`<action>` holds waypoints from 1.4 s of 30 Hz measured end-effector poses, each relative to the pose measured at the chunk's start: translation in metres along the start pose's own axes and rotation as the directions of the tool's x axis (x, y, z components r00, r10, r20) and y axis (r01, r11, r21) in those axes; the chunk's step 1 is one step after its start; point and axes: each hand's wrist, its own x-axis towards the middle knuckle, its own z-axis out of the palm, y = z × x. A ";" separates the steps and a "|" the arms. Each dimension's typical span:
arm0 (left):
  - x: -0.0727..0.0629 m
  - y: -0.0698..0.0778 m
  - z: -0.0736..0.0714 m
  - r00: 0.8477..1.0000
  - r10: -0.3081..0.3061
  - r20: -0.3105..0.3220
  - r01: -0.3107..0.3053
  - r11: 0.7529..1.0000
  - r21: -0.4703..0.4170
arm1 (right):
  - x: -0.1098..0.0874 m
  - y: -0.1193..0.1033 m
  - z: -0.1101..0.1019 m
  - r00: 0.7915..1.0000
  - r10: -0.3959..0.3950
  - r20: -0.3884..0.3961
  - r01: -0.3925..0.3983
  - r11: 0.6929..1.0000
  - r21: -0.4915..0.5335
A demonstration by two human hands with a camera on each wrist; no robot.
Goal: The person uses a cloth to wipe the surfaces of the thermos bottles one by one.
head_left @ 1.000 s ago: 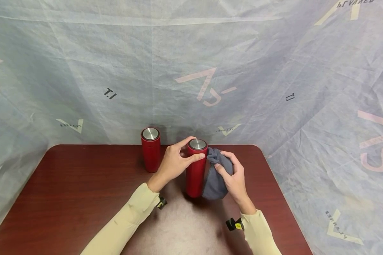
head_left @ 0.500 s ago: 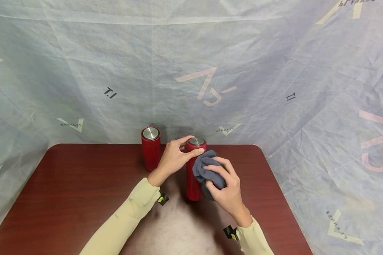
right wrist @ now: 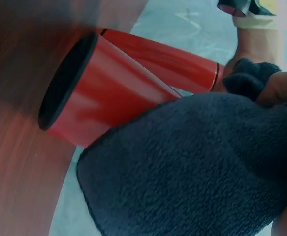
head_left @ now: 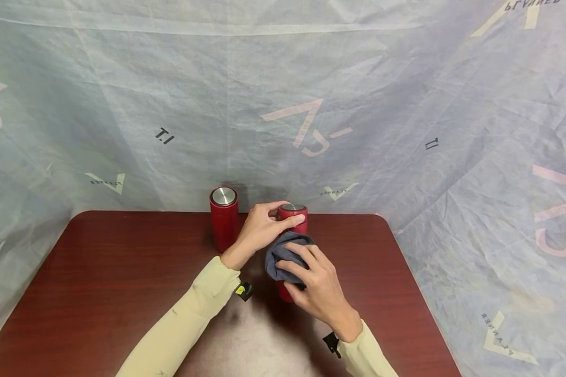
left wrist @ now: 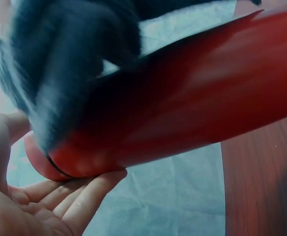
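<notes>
Now your left hand [head_left: 259, 233] grasps the top of the near red flask [head_left: 293, 222], while your right hand [head_left: 313, 285] presses a clutched grey cloth [head_left: 280, 254] on its side.

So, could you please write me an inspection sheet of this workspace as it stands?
Surface: dark red wooden table, rounded corners.
Job's things: red flask upright near the far edge; grey cloth against its side.
Clutter: second red flask with a steel lid, standing apart to the left.
Hands: left hand grips the flask's top; right hand presses the cloth on it.
Cables: nothing seen.
Surroundings: pale printed sheeting behind and beside the table.
</notes>
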 end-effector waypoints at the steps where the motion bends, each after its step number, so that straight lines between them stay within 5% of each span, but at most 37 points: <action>1: 0.000 0.001 0.000 1.000 -0.002 -0.002 0.002 1.000 -0.002 | 0.001 0.000 0.002 1.000 -0.006 0.012 0.006 1.000 -0.021; 11: -0.001 0.005 0.001 1.000 -0.011 -0.009 0.011 0.998 0.066 | 0.008 -0.001 0.020 0.994 -0.073 0.082 0.089 0.974 -0.207; 25: -0.002 0.008 0.002 1.000 0.001 -0.005 0.000 0.994 0.109 | 0.017 0.001 0.029 0.978 -0.035 0.206 0.105 0.935 -0.339; 42: -0.002 0.006 0.005 0.999 -0.004 0.037 -0.002 0.990 0.140 | 0.011 -0.004 0.033 0.967 0.015 0.253 0.073 0.940 -0.333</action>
